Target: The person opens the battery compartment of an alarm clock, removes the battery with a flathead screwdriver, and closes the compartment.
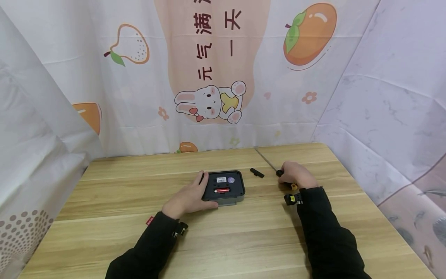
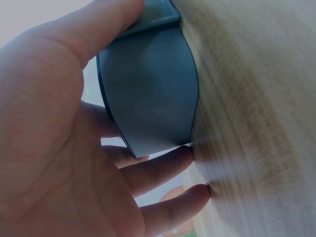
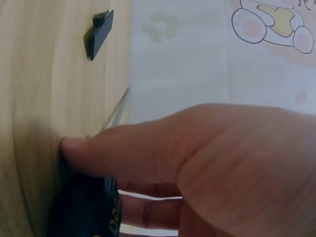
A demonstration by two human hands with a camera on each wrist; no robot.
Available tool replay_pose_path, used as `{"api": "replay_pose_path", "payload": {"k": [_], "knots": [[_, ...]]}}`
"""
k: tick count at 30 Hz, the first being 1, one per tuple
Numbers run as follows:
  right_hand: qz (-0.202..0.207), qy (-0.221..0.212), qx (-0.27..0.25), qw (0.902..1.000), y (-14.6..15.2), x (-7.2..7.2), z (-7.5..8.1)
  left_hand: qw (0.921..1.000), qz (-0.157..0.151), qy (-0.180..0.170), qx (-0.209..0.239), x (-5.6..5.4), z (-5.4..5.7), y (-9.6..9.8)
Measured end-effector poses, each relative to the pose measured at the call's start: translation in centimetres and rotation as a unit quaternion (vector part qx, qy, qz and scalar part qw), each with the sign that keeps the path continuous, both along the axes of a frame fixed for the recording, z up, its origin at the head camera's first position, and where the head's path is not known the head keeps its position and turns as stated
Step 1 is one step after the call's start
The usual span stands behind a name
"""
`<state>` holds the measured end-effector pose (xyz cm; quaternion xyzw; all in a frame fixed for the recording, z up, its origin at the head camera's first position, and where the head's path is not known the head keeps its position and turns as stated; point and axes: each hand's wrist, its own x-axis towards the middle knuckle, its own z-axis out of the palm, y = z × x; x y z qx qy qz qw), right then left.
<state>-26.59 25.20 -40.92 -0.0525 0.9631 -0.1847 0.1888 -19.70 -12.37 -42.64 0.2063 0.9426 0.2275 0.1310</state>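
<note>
In the head view my left hand (image 1: 188,197) grips the left side of a grey device with a black back (image 1: 228,182), its thumb along the near edge and fingers at the far side. A red battery (image 1: 222,190) lies in a recess of that back, below a white label. The left wrist view shows the device's smooth grey side (image 2: 148,94) between thumb and fingers. My right hand (image 1: 295,175) holds a screwdriver by its black and yellow handle (image 3: 86,207), down at the table. The long thin shaft (image 1: 266,159) points toward the curtain.
A small black battery cover (image 1: 257,173) lies on the wooden table (image 1: 223,240) between the device and the screwdriver. Behind the table's far edge hangs a printed curtain (image 1: 139,97), and more cloth (image 1: 397,97) hangs at the right.
</note>
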Motion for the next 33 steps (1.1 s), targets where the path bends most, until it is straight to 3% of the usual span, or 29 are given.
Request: {"api": "replay_pose_path", "payload": {"k": [15,24,33], "knots": [[0.015,-0.001,0.007,0.9999,-0.37,0.13,0.52,1.0000,0.002,-0.003,0.003,0.07,0.10,-0.01],[0.034,0.040,-0.015,0.9985,-0.55,0.14,0.66,1.0000,0.002,-0.003,0.002,0.06,0.09,-0.01],[0.035,0.046,-0.019,0.9982,-0.50,0.21,0.85,1.0000,-0.001,-0.003,0.000,0.06,0.15,-0.08]]}}
